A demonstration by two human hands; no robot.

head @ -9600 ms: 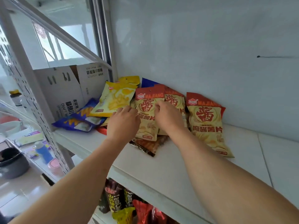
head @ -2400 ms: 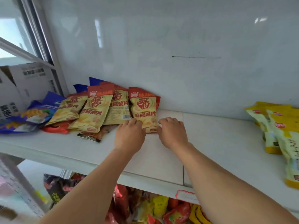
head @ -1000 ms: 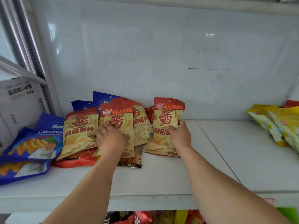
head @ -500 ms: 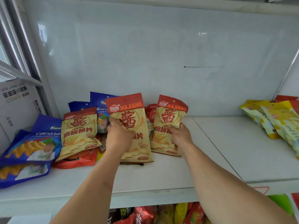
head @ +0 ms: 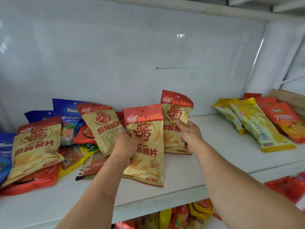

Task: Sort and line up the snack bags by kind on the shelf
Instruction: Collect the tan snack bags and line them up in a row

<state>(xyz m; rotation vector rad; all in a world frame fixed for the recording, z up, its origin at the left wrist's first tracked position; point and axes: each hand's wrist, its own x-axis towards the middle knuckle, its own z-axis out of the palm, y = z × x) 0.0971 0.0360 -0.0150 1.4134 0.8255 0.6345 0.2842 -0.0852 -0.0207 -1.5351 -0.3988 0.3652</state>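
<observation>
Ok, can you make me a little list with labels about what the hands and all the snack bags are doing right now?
left hand: grips a red-topped MAJIANG chip bag, lifted off the shelf
right hand: grips a second MAJIANG bag, upright near the back wall
other MAJIANG bags: two more, one at the far left, one leaning mid-pile
blue bags: behind the left pile
yellow bags: lying at the right
orange bags: beside the yellow ones
shelf: white

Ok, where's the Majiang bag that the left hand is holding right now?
In the head view the Majiang bag sits mid-shelf, gripped by the left hand, just left of the second Majiang bag, which the right hand holds.
</observation>
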